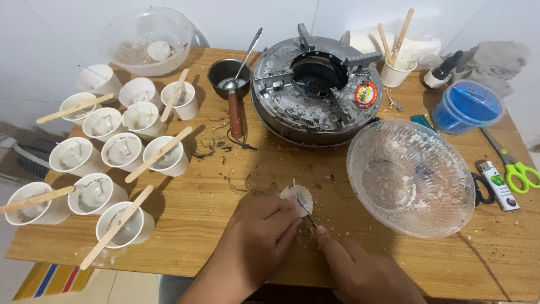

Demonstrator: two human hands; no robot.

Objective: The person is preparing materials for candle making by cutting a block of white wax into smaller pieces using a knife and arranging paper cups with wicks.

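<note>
A scratched wooden worktop (225,225) is seen from above, set against a pale wall. Near its front edge, at the middle, a small white wax disc (297,198) lies flat, with a thin wick standing up from it. The disc is pinned at its near-left rim by the fingers of the left hand (259,236), whose grip is closed down on it. The disc lies just beyond and right of that hand. The right hand (360,270) is closed around a thin dark tool (308,215), probably a small blade, whose long axis slants from near right to far left, its tip touching the disc's near-right edge. The disc thus lies far and left of the right hand; the left hand is the nearer. A large glass bowl (410,177) stands just right, a metal stove burner (315,84) beyond, and white paper cups (118,152) with wooden sticks are ranged on the left.
</note>
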